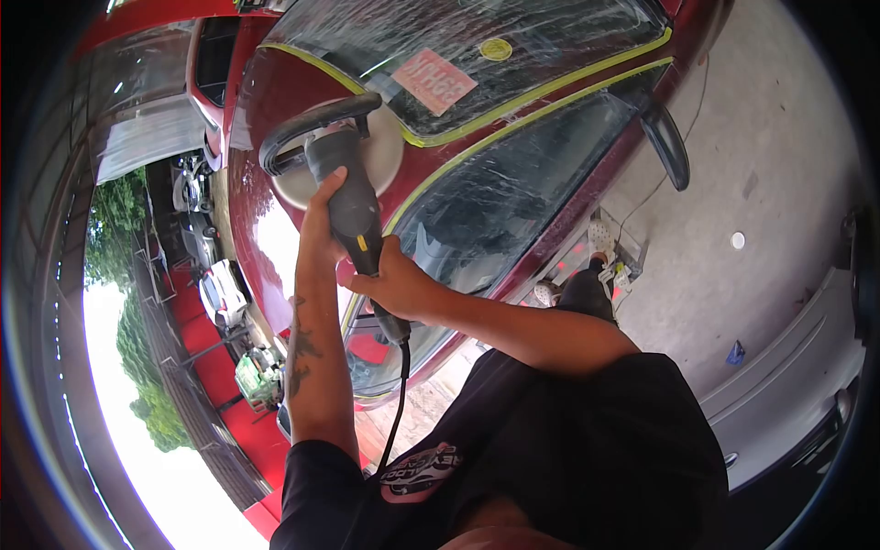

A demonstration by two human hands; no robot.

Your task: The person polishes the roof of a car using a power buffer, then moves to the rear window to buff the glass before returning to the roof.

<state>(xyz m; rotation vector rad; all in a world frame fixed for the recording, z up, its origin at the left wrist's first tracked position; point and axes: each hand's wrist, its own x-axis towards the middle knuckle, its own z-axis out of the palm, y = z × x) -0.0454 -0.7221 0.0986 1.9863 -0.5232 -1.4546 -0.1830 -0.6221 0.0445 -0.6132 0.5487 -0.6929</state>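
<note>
A black corded polisher [353, 188] with a curved front handle [316, 124] lies over the roof of a dark red car [284, 78]. Its wide, pale round pad [389, 160] appears to rest against the paint. My left hand [321, 225] is wrapped around the polisher's body, thumb on top. Behind it, my right hand [396, 280] grips the rear grip, close to where the black cord [401, 385] comes out. Yellow-green masking tape [541, 92] edges the car's glass. White streaks cover the windshield [568, 41], which bears a pink sticker [434, 82].
A side mirror [666, 147] juts out on the right. A cable [662, 183] runs along the concrete floor [765, 137]. At the lower right stands a grey car [779, 357]. Several vehicles, including a white car [223, 293], are parked outside at left.
</note>
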